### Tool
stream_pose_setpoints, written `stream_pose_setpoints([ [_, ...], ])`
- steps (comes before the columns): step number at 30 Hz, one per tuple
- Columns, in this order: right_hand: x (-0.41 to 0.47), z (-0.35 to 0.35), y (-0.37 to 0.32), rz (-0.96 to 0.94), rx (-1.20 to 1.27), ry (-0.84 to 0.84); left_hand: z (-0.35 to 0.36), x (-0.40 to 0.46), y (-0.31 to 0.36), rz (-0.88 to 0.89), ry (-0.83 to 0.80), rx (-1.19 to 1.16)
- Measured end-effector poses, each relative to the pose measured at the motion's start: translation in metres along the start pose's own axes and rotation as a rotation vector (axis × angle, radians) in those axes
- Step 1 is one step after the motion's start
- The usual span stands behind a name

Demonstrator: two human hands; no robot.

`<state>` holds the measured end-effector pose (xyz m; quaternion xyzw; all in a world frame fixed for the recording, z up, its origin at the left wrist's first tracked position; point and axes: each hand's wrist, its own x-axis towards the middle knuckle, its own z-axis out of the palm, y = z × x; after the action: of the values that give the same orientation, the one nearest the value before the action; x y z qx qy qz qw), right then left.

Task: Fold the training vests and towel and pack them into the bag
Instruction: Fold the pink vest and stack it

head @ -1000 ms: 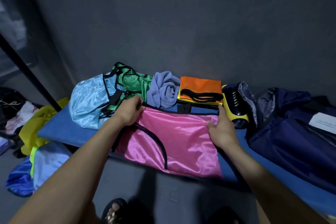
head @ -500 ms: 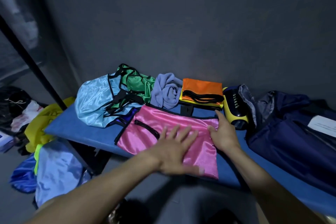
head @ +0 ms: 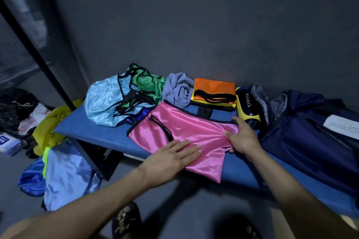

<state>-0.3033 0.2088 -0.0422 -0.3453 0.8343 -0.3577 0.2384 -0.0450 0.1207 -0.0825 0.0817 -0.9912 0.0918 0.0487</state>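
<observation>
A: Head view: shiny pink satin vest with black trim [head: 186,132] flat on the blue padded tabletop [head: 93,132], its lower corner reaching the near edge.

B: Left hand [head: 171,157] spread, pressing it; right hand [head: 240,137] pinches the vest's right edge. Open dark navy fabric bag [head: 310,141] lies just right, bare blue between them.
</observation>
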Motion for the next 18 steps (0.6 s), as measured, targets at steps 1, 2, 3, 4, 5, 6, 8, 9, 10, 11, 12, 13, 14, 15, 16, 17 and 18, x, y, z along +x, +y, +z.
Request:
stream_pose_setpoints([
  [1,-0.001,0.0,0.003,0.012,0.023,-0.002,-0.002,-0.003,-0.008,0.01,-0.014,-0.016],
  [2,-0.002,0.0,0.005,0.023,0.044,-0.008,-0.005,-0.006,-0.013,0.007,-0.014,-0.011],
  [3,-0.004,0.0,0.006,0.04,0.081,-0.011,-0.011,-0.008,-0.013,-0.003,0.009,0.008],
  [4,-0.005,0.0,0.007,0.058,0.125,-0.014,-0.018,-0.008,-0.007,-0.009,0.037,0.016],
  [5,-0.006,0.0,0.007,0.069,0.167,-0.017,-0.027,-0.008,0.003,-0.006,0.081,0.014],
  [6,-0.007,-0.001,0.007,0.076,0.201,-0.022,-0.033,-0.008,0.017,0.01,0.149,0.006],
  [8,-0.01,0.0,0.007,0.098,0.26,-0.027,-0.04,-0.009,0.047,-0.017,0.272,-0.069],
  [9,-0.011,0.0,0.006,0.112,0.282,-0.024,-0.038,-0.012,0.059,-0.126,0.293,-0.208],
  [10,-0.011,0.0,0.006,0.124,0.298,-0.02,-0.033,-0.016,0.07,-0.311,0.269,-0.425],
  [11,-0.012,0.0,0.005,0.135,0.306,-0.016,-0.024,-0.021,0.084,-0.508,0.219,-0.693],
  [12,-0.012,0.0,0.005,0.14,0.31,-0.015,-0.015,-0.026,0.1,-0.69,0.216,-0.945],
  [13,-0.013,0.001,0.004,0.143,0.314,-0.013,-0.007,-0.027,0.115,-0.823,0.269,-1.121],
  [14,-0.013,0.001,0.004,0.147,0.324,-0.008,0.0,-0.025,0.129,-0.918,0.352,-1.232],
  [15,-0.014,0.002,0.005,0.15,0.329,-0.002,0.002,-0.019,0.141,-0.998,0.45,-1.326],
  [16,-0.014,0.002,0.005,0.151,0.335,0.006,0.003,-0.011,0.15,-1.06,0.534,-1.412],
  [17,-0.014,0.003,0.005,0.155,0.345,0.014,0.003,-0.001,0.157,-1.096,0.588,-1.479],
  [18,-0.015,0.004,0.005,0.16,0.361,0.02,0.002,0.009,0.164,-1.112,0.637,-1.526],
])
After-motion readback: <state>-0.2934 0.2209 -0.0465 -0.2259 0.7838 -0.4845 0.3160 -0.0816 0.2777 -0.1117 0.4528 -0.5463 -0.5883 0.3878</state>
